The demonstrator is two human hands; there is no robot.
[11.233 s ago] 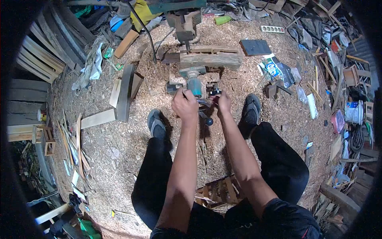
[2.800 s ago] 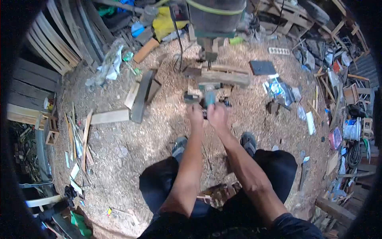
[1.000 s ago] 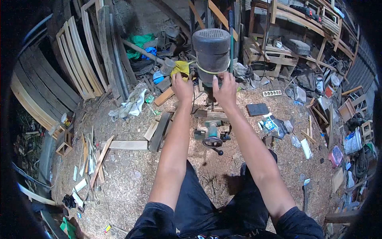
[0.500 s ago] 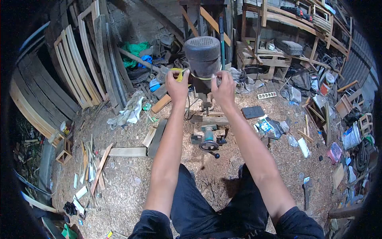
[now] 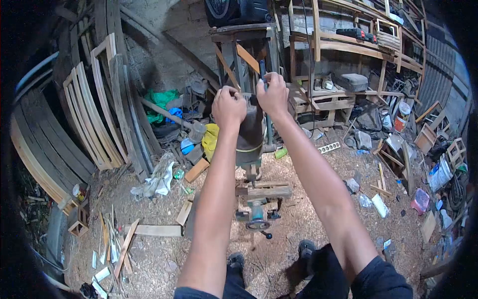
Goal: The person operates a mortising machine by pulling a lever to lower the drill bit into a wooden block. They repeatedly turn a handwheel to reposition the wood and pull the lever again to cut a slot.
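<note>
A dark, cylinder-shaped motor housing (image 5: 250, 130) of an upright machine stands in front of me, a pale band around its lower edge. My left hand (image 5: 229, 105) is at its upper left, the fingers curled closed. At the upper right is my right hand (image 5: 273, 94), thumb and forefinger drawn together. Whatever either hand pinches is hidden or too small to name. Both hands cover part of the housing's top. Below the housing, a wooden block (image 5: 269, 192) lies on the machine's vise, above a handwheel (image 5: 258, 225) with a black knob.
Yellow cloth (image 5: 210, 141) lies left of the machine. Long boards (image 5: 89, 119) lean at the left wall. A power strip (image 5: 329, 148) rests on the shavings-covered floor at right. Behind stand a wooden rack (image 5: 323, 107) and a stand bearing a black case (image 5: 238, 11).
Both hands have moved from the housing's lower band up to its top. My view has risen, so the machine appears lower and more of the back wall shows.
</note>
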